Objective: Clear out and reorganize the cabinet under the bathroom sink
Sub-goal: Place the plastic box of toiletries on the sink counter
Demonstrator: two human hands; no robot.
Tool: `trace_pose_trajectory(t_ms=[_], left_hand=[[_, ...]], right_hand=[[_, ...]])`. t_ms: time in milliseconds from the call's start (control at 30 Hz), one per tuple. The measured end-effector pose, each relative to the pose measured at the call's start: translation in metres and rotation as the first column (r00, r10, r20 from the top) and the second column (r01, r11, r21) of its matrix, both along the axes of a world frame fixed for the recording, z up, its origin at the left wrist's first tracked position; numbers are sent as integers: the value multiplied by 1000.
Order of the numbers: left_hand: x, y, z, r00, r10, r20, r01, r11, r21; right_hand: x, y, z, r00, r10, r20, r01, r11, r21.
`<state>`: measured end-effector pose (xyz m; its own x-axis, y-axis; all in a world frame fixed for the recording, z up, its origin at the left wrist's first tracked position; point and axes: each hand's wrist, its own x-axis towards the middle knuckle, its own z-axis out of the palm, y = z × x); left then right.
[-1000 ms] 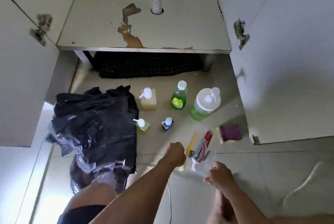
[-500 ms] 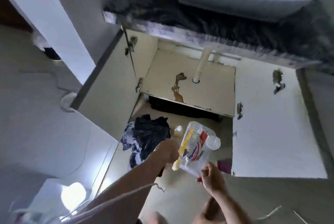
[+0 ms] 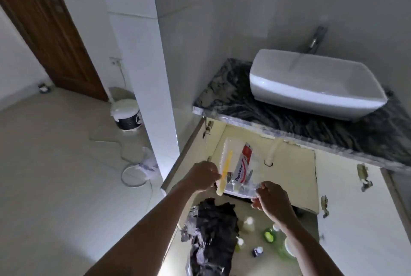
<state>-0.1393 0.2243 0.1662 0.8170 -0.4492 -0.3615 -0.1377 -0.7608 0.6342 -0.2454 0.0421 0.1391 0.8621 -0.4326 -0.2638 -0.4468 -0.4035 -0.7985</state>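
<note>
Gripping a clear pouch (image 3: 239, 165) of toothpaste (image 3: 244, 165) and toothbrush (image 3: 225, 170) at center, left hand (image 3: 203, 176) pinching one corner, right hand (image 3: 270, 197) the other. Judging halfway: cabinet (image 3: 291, 177) at twelve o'clock emptied, bottles (image 3: 269, 235) and black bag (image 3: 213, 231) at six o'clock awaiting restocking.

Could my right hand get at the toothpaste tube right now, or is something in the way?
Probably not directly. The toothpaste tube sits inside the clear plastic bag, which the right hand and left hand each grip by an edge. The plastic covers the tube, and both hands are occupied.
</note>
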Motion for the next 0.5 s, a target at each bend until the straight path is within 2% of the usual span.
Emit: trace_pose_trajectory(t_ms=[200, 367, 433, 500], left_hand=[[58, 10, 39, 946, 242, -216, -288, 933, -216], [122, -11, 46, 816, 405, -412, -554, 752, -357], [151, -26, 44, 756, 432, -492, -633, 675, -379], [176, -42, 42, 709, 440, -551, -683, 620, -385]], right_hand=[[87, -4, 29, 996, 37, 78, -42, 997, 69], [166, -14, 30, 992, 70, 102, -72, 997, 18], [199, -24, 27, 988, 102, 117, -100, 995, -27], [230, -35, 22, 988, 87, 130, -88, 996, 1]])
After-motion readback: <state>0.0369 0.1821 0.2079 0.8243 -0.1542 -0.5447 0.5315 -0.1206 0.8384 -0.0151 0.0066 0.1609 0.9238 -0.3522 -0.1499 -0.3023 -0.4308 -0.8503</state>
